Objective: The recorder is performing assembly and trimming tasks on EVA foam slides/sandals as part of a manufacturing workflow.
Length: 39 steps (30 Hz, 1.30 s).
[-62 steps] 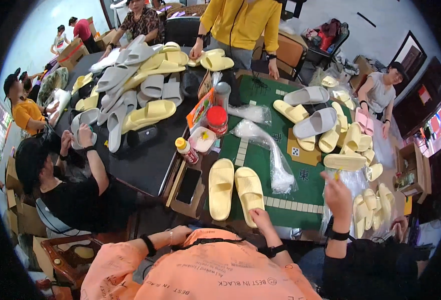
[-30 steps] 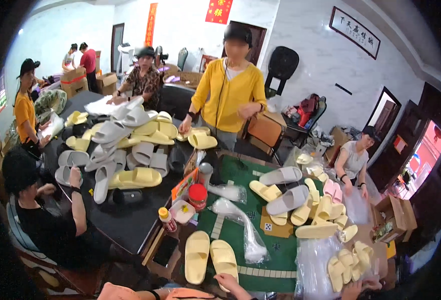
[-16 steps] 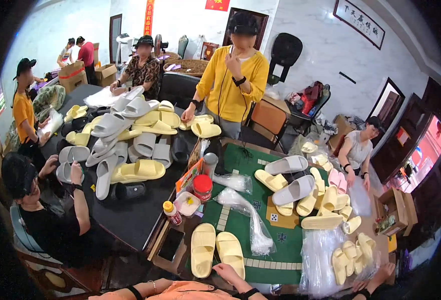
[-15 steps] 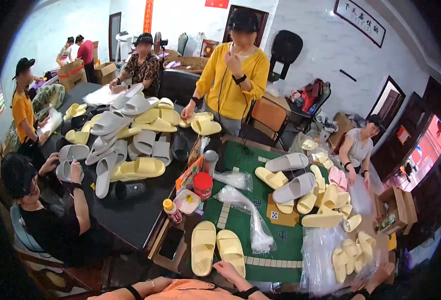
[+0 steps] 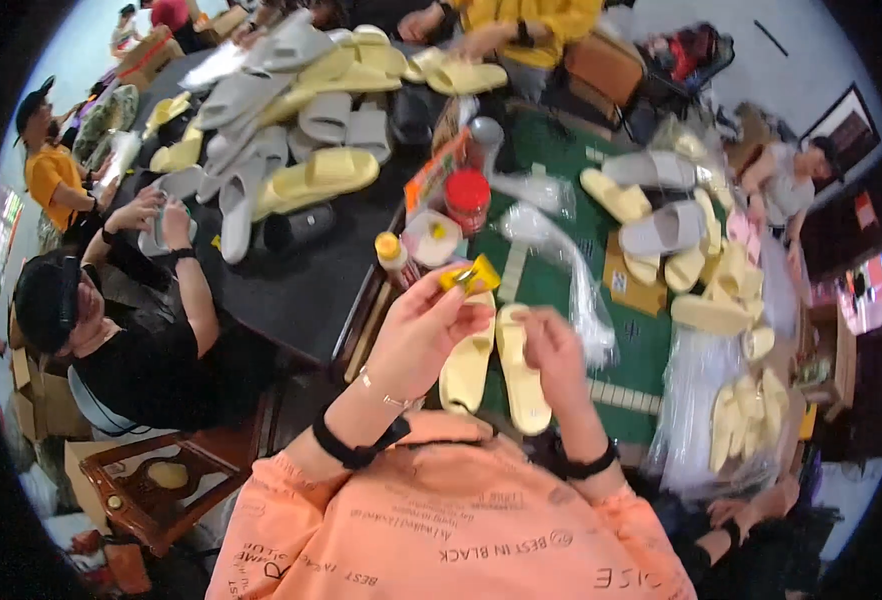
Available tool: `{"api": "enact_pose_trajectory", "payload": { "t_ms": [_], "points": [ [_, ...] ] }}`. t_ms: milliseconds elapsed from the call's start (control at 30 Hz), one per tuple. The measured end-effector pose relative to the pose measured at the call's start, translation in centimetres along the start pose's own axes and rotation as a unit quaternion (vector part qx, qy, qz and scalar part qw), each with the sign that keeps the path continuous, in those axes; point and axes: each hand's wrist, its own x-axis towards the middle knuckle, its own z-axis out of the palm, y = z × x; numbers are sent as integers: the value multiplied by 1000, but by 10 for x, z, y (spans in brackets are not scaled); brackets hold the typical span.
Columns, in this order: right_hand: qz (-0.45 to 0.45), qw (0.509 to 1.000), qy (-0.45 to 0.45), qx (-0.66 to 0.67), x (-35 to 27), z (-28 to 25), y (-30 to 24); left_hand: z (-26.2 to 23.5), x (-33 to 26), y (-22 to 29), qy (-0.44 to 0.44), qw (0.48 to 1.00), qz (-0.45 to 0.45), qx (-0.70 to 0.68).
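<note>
Though lower earlier, hands now over slippers, yellow item in the left.

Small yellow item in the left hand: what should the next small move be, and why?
Probably bring the right hand to the small yellow item: the left hand pinches it near the pale yellow slippers, while the right hand is close by but apart from it.

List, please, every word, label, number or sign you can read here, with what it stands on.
Orange shirt: dark printed lettering, partly legible, not copied out here.
Green mat: dark characters, too blurred.
Yellow-capped bottle: label too small and blurred.
Yellow item in the left hand: marks too blurred.
</note>
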Motion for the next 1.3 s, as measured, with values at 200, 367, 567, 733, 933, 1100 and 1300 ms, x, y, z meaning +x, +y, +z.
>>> {"api": "enact_pose_trajectory", "payload": {
  "t_ms": [200, 367, 567, 733, 933, 1100, 1300],
  "points": [
    [-88, 996, 17, 15, 7, 6, -4, -1, 2, -44, -1, 991, -74, 112],
    [-47, 997, 39, 51, -2, 10, 7, -12, -8, -46, -3, 993, -94, 77],
    [-39, 997, 6, -70, 15, 22, 4, -27, -7, -38, 22, 987, -110, 114],
    [-83, 995, 15, -59, 22, 40, 6, -31, -13, -31, 43, 992, -89, 76],
    [-44, 997, -28, 54, 22, 53, -3, -38, -17, -20, 26, 996, -70, 45],
    [4, 993, -20, 117, 28, 56, 0, -38, -14, -13, 9, 996, -87, 25],
    [16, 985, 15, 171, 38, 57, -4, -34, 4, -6, -36, 994, -106, -2]
  ]
}}
